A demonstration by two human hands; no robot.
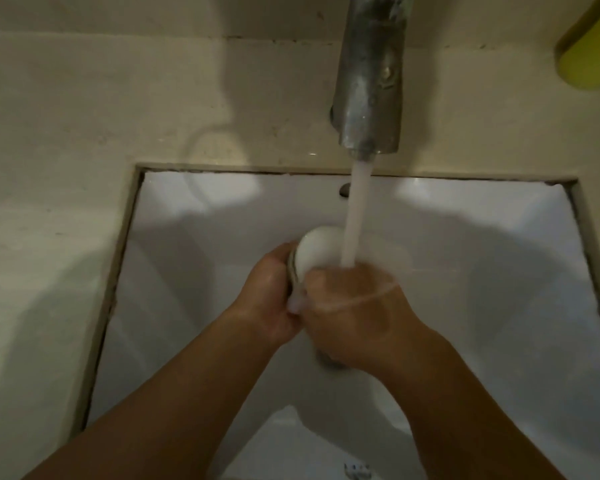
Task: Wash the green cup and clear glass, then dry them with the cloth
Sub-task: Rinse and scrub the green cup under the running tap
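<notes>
Left hand [269,292]: gripping the clear glass [312,252] by its rim end, low over the sink [187,216].
Clear glass: lying on its side, foamy, under the running water [355,216].
Right hand [357,306]: curling round the glass's near side, rubbing.
Advice: keep turning it so every side is rinsing.
Green cup [591,53]: waiting on the table, far right.

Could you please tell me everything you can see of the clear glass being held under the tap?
The clear glass looks transparent and thin-walled; its rim shows as a faint curved line across the right hand, which seems to be inside or behind it. It lies tilted, roughly sideways, over the white sink. The left hand grips its other end. The water stream from the metal faucet lands on it, foaming white. Blur hides its base and exact shape.
</notes>
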